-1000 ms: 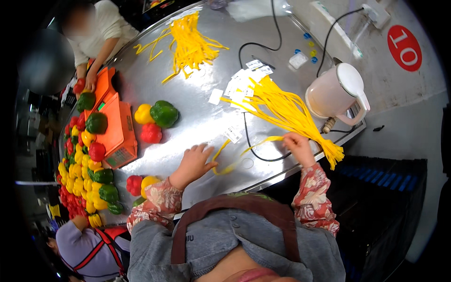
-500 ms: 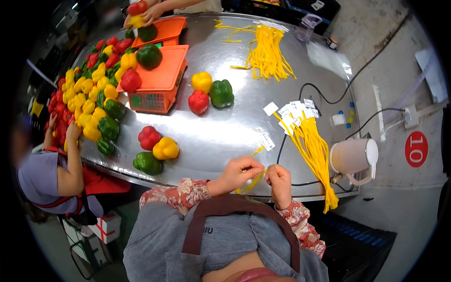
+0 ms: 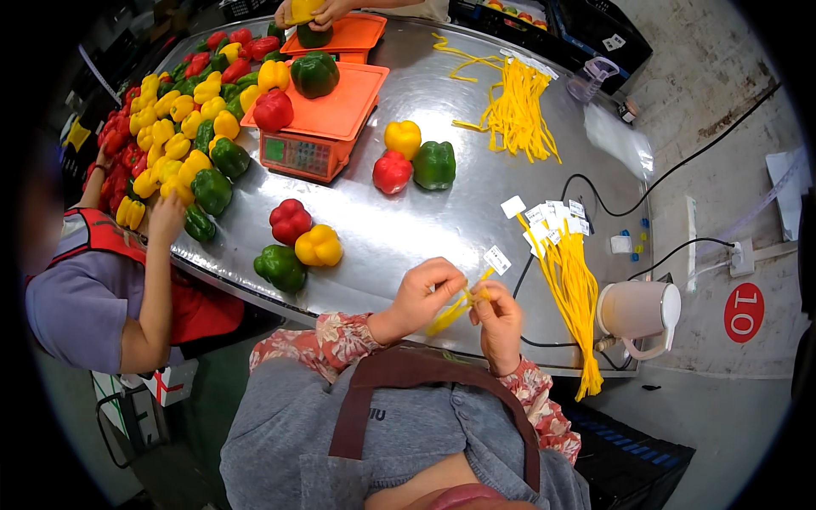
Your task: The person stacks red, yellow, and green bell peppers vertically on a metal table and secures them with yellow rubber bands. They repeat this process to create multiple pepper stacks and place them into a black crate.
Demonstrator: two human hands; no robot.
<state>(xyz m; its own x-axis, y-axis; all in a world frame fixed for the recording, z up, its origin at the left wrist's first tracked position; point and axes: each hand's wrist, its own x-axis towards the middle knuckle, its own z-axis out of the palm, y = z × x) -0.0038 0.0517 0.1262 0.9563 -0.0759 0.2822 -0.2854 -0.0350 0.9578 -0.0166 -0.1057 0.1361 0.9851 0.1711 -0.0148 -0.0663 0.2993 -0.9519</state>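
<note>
My left hand (image 3: 422, 296) and my right hand (image 3: 499, 327) are close together over the table's near edge, each pinching a thin yellow net strip (image 3: 447, 319). It looks like a narrow netting sleeve, and a white tag (image 3: 497, 259) sticks up from its far end. Right of my hands lies a bundle of similar tagged yellow strips (image 3: 571, 293). Ahead and to the left, a red, a yellow and a green bell pepper (image 3: 280, 269) sit grouped. Farther off is another group of three, with a green bell pepper (image 3: 434, 165) at its right.
An orange scale (image 3: 340, 110) holds a red and a green pepper; a second scale (image 3: 353, 34) stands behind. Loose peppers (image 3: 183, 127) heap at left, where a co-worker (image 3: 110, 280) reaches in. More yellow strips (image 3: 518, 106) lie at the back. A kettle (image 3: 633, 314) and black cable (image 3: 586, 183) are at right.
My hands have risen slightly away from me with the yellow strip between them. At the far scale, another person's hands have lowered a yellow item toward the pan. The view has shifted a little.
</note>
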